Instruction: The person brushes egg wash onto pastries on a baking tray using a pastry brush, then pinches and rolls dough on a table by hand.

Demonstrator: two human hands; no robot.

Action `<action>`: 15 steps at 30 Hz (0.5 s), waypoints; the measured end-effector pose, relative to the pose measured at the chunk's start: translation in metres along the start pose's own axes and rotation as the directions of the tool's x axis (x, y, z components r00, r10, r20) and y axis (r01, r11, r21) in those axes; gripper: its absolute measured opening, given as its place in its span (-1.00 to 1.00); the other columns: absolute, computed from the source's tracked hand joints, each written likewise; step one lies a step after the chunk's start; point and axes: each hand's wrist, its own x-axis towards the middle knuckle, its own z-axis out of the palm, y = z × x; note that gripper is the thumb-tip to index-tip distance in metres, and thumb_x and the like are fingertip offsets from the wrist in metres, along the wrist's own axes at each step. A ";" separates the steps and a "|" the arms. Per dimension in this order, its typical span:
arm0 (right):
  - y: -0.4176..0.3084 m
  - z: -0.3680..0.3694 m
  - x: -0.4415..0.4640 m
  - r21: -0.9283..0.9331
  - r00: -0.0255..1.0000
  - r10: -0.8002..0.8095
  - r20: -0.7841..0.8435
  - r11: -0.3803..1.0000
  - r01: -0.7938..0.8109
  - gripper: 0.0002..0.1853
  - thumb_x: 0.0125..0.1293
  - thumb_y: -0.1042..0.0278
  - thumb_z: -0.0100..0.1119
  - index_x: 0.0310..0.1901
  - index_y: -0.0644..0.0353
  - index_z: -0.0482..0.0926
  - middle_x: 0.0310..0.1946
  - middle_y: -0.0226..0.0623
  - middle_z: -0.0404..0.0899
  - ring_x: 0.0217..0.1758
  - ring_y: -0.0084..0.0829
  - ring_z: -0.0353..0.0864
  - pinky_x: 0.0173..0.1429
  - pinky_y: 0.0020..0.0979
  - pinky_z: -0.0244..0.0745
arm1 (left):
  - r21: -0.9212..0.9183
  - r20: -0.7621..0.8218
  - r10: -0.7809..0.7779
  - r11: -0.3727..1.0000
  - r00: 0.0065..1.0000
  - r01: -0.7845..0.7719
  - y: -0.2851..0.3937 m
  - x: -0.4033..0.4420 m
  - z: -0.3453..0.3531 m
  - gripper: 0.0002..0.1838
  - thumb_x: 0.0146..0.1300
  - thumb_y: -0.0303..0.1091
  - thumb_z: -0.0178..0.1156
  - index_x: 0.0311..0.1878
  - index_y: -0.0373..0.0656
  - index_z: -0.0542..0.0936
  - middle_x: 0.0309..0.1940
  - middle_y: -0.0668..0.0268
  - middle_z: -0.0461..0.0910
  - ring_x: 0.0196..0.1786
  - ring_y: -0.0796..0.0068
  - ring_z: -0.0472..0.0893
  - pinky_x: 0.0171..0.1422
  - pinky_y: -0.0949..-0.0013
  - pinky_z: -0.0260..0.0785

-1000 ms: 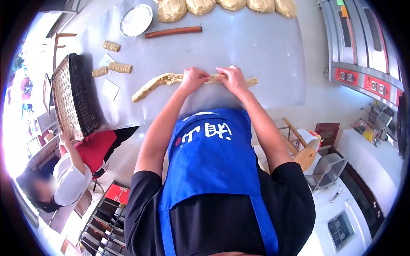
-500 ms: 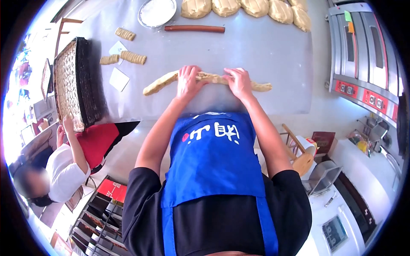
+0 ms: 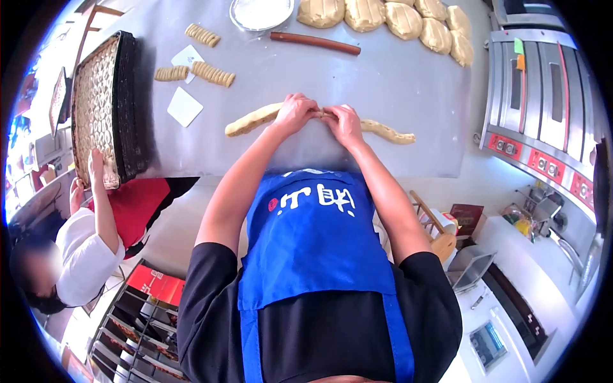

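Observation:
A long roll of dough point(image 3: 255, 119) lies across the metal table point(image 3: 274, 76) in front of me. Near its middle my left hand point(image 3: 297, 112) grips it, fingers closed around the dough. Close beside it, my right hand point(image 3: 343, 122) pinches the same roll, and the thumbs nearly meet over a thin stretch. One thicker end sticks out to the left, and a thinner tail runs out to the right. My fingers hide the middle part.
Beyond the roll are a brown rolling pin point(image 3: 315, 43), a bowl of white powder point(image 3: 262, 13) and several dough mounds point(image 3: 402, 20). Sliced dough pieces point(image 3: 213, 73) and white scrapers point(image 3: 185, 106) lie left. Another person point(image 3: 89, 236) holds a tray point(image 3: 96, 108). Ovens point(image 3: 549, 96) stand right.
My hands have moved closer together along the roll, the right one shifting left. The view has turned slightly, so the table things appear further right.

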 end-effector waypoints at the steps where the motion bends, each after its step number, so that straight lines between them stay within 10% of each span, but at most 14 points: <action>1: -0.001 0.000 0.000 0.029 0.998 0.046 -0.038 0.999 -0.045 -0.62 0.17 0.28 0.60 0.03 0.17 0.82 -0.07 -0.13 0.82 -0.02 -0.06 0.74 0.12 -0.12 0.64 | 0.009 0.049 -0.052 0.999 0.997 0.052 0.001 0.003 -0.001 -0.78 0.25 -0.21 0.51 -0.06 0.03 0.78 -0.13 0.37 0.81 0.14 0.20 0.67 0.31 0.02 0.40; 12: -0.001 0.014 0.005 -0.009 0.998 0.068 0.004 0.998 -0.068 -0.68 0.12 0.24 0.64 -0.07 0.10 0.89 -0.15 -0.21 0.77 -0.05 -0.13 0.73 0.11 -0.13 0.64 | -0.118 -0.014 -0.150 0.982 0.989 0.148 0.011 -0.021 0.001 -0.64 0.23 -0.17 0.53 0.07 -0.01 0.76 -0.03 0.26 0.79 0.18 0.17 0.67 0.46 -0.03 0.35; 15: 0.002 0.017 0.002 -0.033 0.997 0.059 -0.046 0.998 -0.061 -0.69 0.12 0.23 0.64 -0.10 0.09 0.90 -0.13 -0.23 0.77 -0.04 -0.15 0.73 0.12 -0.13 0.62 | 0.031 -0.337 0.013 1.000 0.941 -0.003 0.022 -0.048 0.000 -0.38 0.22 -0.14 0.54 0.33 -0.08 0.65 0.25 0.12 0.71 0.40 0.07 0.59 0.65 -0.11 0.20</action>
